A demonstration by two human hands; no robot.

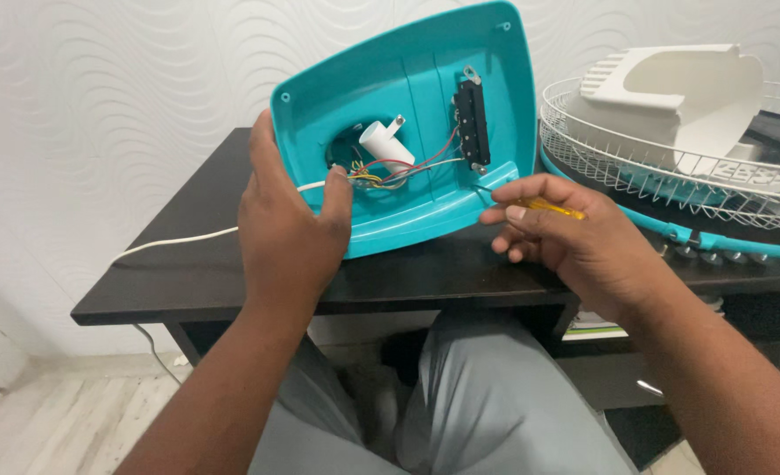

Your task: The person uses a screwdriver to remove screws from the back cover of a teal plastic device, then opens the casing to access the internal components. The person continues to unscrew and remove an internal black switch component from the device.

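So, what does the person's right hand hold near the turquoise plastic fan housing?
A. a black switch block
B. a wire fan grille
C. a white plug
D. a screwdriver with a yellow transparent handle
D: the right hand pinches a screwdriver with a yellow transparent handle, its tip at the lower rim of the turquoise plastic fan housing, which the left hand steadies.

The left hand (pixel 289 224) is gripping the left edge of a teal fan base (pixel 403 123), propping it tilted on a dark table (pixel 196 264) with its hollow underside facing the camera. The thumb is pressing near the coloured wires (pixel 381 173) beside a white cylinder (pixel 383 141). A black switch block (pixel 471 123) is sitting to the right of them. The right hand (pixel 575 237) is pinching a yellow screwdriver (pixel 544 208), its tip touching the base's lower right corner. A white cord (pixel 188 239) is trailing left across the table. A white wire grille (pixel 671 158) is lying at right, carrying a white housing (pixel 680 97).
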